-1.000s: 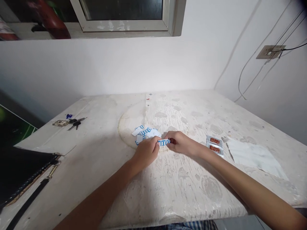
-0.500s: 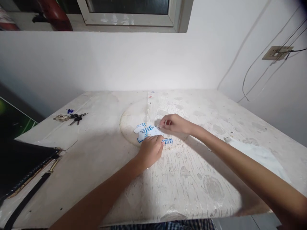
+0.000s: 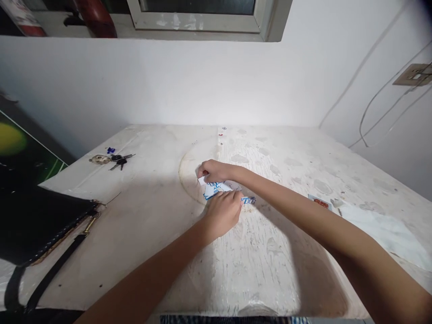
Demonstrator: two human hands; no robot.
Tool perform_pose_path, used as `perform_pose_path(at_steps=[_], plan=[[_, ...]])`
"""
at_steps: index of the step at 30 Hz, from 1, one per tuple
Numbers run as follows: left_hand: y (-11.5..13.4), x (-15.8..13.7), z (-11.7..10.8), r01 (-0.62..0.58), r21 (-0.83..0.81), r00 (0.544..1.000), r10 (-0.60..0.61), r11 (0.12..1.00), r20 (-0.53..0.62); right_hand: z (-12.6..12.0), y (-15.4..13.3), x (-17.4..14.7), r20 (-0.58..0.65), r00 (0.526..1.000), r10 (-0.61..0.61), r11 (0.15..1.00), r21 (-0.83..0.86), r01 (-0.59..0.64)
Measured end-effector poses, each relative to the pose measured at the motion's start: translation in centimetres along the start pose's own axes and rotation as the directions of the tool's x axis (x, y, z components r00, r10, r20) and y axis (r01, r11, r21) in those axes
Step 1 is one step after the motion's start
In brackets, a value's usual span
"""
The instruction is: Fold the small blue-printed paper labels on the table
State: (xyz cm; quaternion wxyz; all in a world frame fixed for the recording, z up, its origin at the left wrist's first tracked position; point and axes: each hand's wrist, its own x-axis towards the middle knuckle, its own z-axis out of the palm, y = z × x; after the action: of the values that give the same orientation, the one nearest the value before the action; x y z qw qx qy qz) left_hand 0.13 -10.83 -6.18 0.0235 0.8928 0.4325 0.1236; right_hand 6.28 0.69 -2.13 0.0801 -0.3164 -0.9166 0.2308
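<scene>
Small paper cutouts with blue outlined lettering [image 3: 209, 191] lie in a loose pile at the middle of the table. My right hand [image 3: 216, 172] reaches across to the pile's far left side, its fingertips pinched on a small white paper piece [image 3: 202, 180]. Closer to me, my left hand [image 3: 225, 209] rests over the near edge of the pile with its fingers curled together. From its fingertips a blue-lettered paper cutout [image 3: 249, 200] sticks out to the right. Both hands cover part of the pile.
Keys [image 3: 119, 159] and a small blue scrap [image 3: 111, 150] lie at the back left. A black bag [image 3: 43, 220] with a strap covers the left side. On the right are a white cloth-like sheet [image 3: 384, 231] and a small red-printed packet [image 3: 320, 202]. A wall [image 3: 189, 81] stands behind.
My right hand has moved left across the pile to a white paper piece. My left hand keeps its place on the cutouts. The whole view has shifted a little.
</scene>
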Motion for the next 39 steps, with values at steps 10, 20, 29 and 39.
perform_pose_path(at_steps=[10,20,29,39], plan=[[-0.2,0.0,0.5,-0.013,-0.02,0.999,0.012,1.0,-0.046,-2.2,0.4,-8.7,-0.261,0.965,0.007,0.919,0.382,0.097],[-0.3,0.6,0.9,-0.012,-0.046,0.997,0.009,0.999,-0.076,-0.4,-1.4,-17.7,-0.244,0.896,0.372,0.752,0.645,-0.137],[-0.2,0.9,0.6,0.017,-0.01,0.997,-0.018,1.0,-0.071,1.4,-1.2,-18.3,-0.325,0.908,0.265,0.942,0.288,-0.172],[0.0,0.8,0.5,0.003,0.023,0.998,-0.002,1.0,-0.06,3.1,-0.7,-17.4,-0.439,0.889,0.126,0.992,0.044,-0.118]])
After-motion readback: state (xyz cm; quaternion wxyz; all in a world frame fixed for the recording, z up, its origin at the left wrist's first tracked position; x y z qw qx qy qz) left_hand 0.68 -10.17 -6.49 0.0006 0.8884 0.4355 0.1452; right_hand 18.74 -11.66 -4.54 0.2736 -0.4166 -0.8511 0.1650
